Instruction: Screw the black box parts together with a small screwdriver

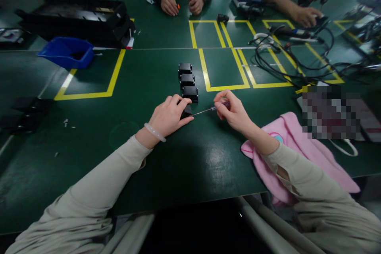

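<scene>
Because the small black rectangular block (186,111) seemingly needs steadying, the left hand (165,118) clamps it on the green counter (184,162) while the right hand (235,112) pinches a slim metal-shafted screwdriver (213,108) at its corner.

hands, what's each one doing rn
Left hand: closed on a small black block.
Right hand: closed on a screwdriver, tip at the block.

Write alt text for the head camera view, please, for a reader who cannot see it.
A left hand steadies a small black box on a green table, while the right hand holds a screwdriver to it. Three similar boxes form a row beyond.
</scene>
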`<state>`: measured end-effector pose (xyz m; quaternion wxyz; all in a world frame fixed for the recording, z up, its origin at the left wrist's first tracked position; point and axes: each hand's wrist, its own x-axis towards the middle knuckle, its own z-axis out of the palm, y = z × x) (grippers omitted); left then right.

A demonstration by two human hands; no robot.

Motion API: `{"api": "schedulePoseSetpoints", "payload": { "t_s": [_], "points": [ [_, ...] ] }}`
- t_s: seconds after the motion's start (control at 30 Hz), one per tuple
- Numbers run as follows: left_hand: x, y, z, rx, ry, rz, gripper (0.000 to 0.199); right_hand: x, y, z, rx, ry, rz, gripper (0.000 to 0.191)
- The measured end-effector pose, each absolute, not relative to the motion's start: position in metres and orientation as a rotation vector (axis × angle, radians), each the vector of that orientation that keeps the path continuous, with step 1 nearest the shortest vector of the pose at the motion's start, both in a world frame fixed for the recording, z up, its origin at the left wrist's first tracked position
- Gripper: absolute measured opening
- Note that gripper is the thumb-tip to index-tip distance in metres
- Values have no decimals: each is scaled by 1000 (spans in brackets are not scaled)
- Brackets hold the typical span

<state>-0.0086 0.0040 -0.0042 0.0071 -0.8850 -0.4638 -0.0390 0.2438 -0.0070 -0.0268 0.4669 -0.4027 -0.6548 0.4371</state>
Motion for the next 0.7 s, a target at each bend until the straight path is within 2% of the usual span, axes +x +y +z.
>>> {"api": "schedulePoseSetpoints", "payload": {
  "t_s": [0.23, 0.7],
  "points": [
    [-8, 4, -2, -2773, -1451, -109, 51, 244, -8, -24, -1025, -1636, 1122, 33],
    [-7, 5, -3, -2780, -1458, -117, 52, 245, -7, -25, -984, -1643, 1070, 22]
  ]
}}
